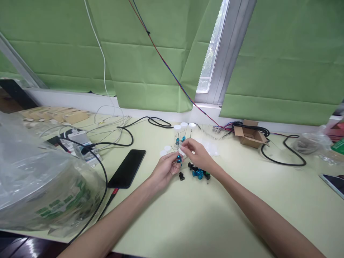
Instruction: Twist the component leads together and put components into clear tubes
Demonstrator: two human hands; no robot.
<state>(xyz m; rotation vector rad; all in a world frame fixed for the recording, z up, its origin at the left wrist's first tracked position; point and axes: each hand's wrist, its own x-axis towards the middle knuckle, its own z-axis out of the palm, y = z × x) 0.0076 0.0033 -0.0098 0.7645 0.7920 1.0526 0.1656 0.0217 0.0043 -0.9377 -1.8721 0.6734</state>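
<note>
1. Clearly, the left hand [163, 172] is closed to a narrow grip, with thumb and fingers about a shiny blue piece [179, 158] held just over the table [161, 229].
2. The right hand [197, 154] stands directly beside it, thumb and forefinger drawn nearly together above the blue piece; from where I stand I cannot tell whether anything is pinched between them.
3. Just beyond the fingertips, three white lids [177, 127] show in a row, on what appear to be clear containers; blue parts [183, 138] are visible below them.
4. Two white discs [167, 148] lie beyond the left hand, near the containers.
5. Below the right hand sits a loose pile of blue and black pieces [199, 174]. A single black piece [181, 176] lies apart from it, near the left hand.
6. A dark-screened phone [127, 169] lies to the left of the hands, a red-tipped cable [115, 192] at its near end.
7. A bulky plastic bag [53, 193] occupies the table's left side; an open cardboard box [249, 137] stands at the back right, beside coiled black cable [282, 164].
</note>
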